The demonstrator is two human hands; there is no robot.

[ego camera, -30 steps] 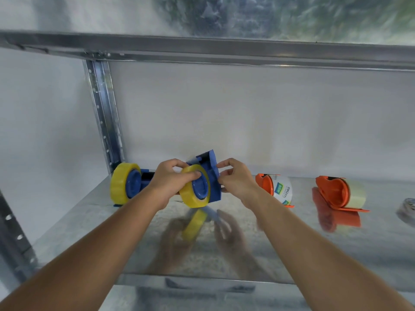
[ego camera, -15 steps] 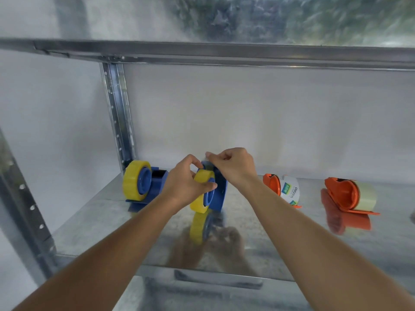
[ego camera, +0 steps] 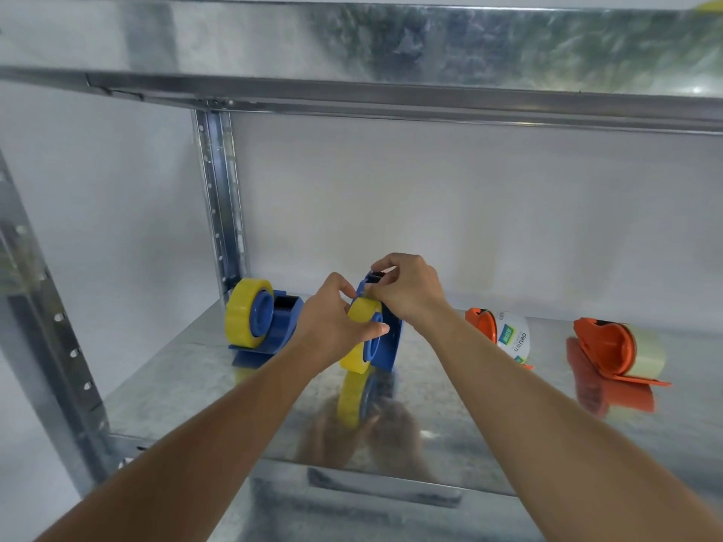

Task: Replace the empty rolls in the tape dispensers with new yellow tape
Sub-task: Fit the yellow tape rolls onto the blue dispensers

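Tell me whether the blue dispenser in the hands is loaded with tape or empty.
Loaded: a yellow roll sits around the hub of the blue dispenser, gripped by the left hand; the right hand pinches near its cutter.

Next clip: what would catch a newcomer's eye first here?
At centre, the left hand and right hand grip a blue dispenser carrying a yellow tape roll on the shiny metal shelf. A second loaded blue dispenser stands left; two orange dispensers sit right.
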